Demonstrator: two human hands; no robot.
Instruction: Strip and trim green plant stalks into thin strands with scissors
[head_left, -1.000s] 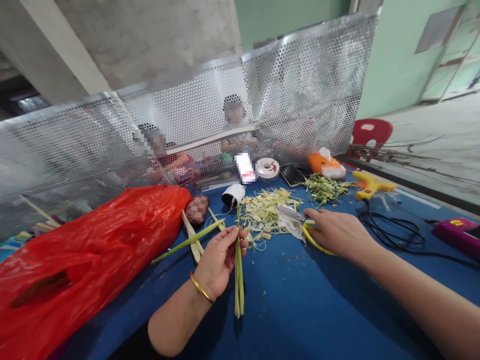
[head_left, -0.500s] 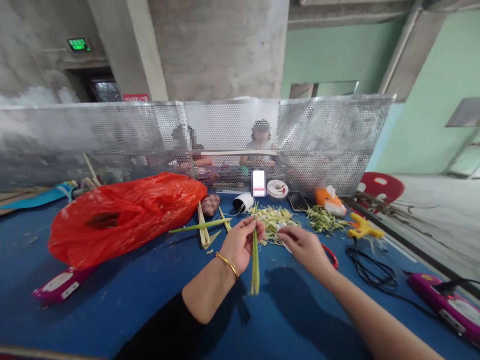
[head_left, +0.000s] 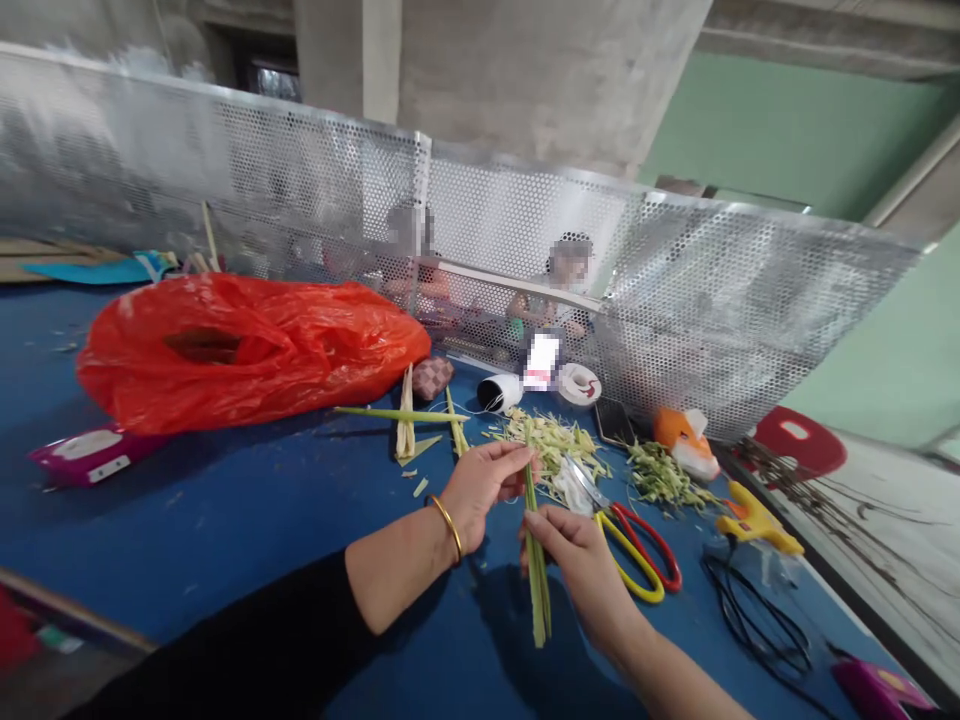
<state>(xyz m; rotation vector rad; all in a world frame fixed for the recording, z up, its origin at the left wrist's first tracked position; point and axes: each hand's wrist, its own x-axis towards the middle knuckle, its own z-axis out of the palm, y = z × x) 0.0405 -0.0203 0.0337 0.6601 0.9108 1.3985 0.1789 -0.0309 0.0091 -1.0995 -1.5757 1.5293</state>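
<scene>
A bundle of long green leaf strips (head_left: 537, 590) hangs downward between my hands over the blue table. My left hand (head_left: 487, 490), a gold bangle on its wrist, pinches the bundle near its upper end. Lower down, my right hand (head_left: 574, 550) has its thumb and fingers closed on the same strips. To the right of it lie scissors (head_left: 637, 552) with one red and one yellow handle, their blades pointing into a heap of pale green clippings (head_left: 559, 445). Thin white thread runs near a white spool (head_left: 500, 393) behind my hands.
A red plastic bag (head_left: 300, 350) fills the left of the table (head_left: 247, 540). A yellow glue gun (head_left: 757, 520) with a black cord lies right, near a tissue pack (head_left: 684, 440). A lit phone (head_left: 541, 360) stands before a perforated metal screen (head_left: 495, 210); two people sit behind it.
My right hand has come down and left from beside the clippings onto the lower strips. The scissors now show fully. The view has tilted and dropped.
</scene>
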